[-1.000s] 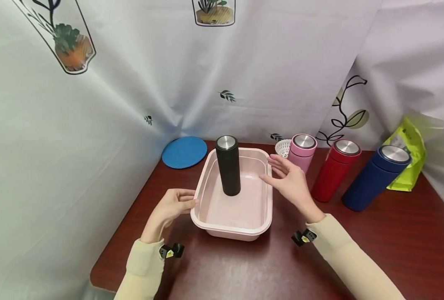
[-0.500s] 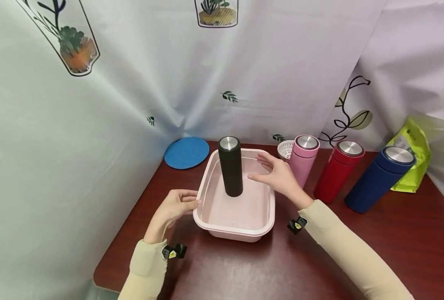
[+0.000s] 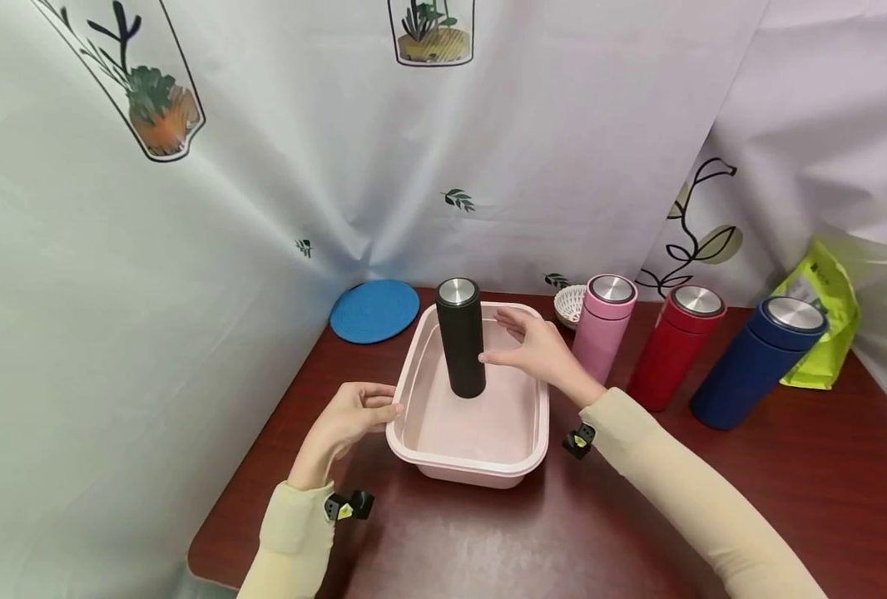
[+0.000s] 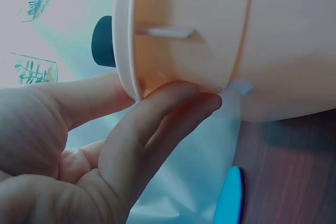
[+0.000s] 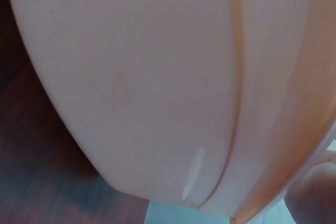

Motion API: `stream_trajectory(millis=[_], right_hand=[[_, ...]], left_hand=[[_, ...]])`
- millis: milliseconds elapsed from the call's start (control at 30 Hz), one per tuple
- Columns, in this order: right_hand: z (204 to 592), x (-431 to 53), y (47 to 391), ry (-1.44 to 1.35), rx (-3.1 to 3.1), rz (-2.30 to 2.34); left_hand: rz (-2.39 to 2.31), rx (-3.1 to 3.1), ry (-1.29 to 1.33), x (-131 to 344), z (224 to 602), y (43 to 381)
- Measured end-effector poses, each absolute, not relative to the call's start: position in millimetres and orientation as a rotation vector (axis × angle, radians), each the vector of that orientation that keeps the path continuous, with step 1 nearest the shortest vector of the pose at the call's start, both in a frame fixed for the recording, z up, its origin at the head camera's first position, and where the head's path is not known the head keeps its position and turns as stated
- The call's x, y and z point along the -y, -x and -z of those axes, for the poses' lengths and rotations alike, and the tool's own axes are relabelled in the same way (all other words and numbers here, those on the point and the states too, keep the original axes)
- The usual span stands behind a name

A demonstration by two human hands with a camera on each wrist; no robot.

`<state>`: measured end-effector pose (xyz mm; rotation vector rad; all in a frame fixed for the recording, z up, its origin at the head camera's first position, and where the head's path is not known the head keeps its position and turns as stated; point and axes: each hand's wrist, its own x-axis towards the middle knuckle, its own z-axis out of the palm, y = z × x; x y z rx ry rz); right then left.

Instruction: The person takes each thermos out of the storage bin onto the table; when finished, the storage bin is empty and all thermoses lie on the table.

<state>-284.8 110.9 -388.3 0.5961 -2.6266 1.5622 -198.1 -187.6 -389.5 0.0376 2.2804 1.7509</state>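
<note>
A pale pink plastic basin [image 3: 477, 441] sits on the dark red table, and a black thermos bottle [image 3: 462, 349] with a silver-topped lid stands upright inside it. At the basin's left side my left hand [image 3: 346, 420] pinches the rim. In the left wrist view its thumb lies at the rim [image 4: 125, 35] and its fingers against the outer wall. My right hand [image 3: 539, 351] reaches over the right rim, thumb and fingers spread apart. Its thumb tip is right beside the black bottle; whether it touches cannot be told. The right wrist view mostly shows the basin's outer wall [image 5: 131, 87].
Right of the basin stand a pink bottle [image 3: 603, 333], a red bottle [image 3: 671, 353] and a blue bottle [image 3: 754, 366]. A green bag [image 3: 829, 324] is behind the blue one. A white basket [image 3: 567, 305] and a round blue mat [image 3: 374, 311] lie near the wall.
My right hand has moved left from the basin's right rim, over the inside, up to the black bottle. My left hand stays at the left rim.
</note>
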Motion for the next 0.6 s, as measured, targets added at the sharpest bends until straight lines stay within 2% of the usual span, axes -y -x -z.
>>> stream_trajectory(millis=[600], right_hand=[[385, -87, 299, -0.755, 2.62, -1.485]], left_hand=[[-1.751, -2.281, -0.054, 188, 391, 199]])
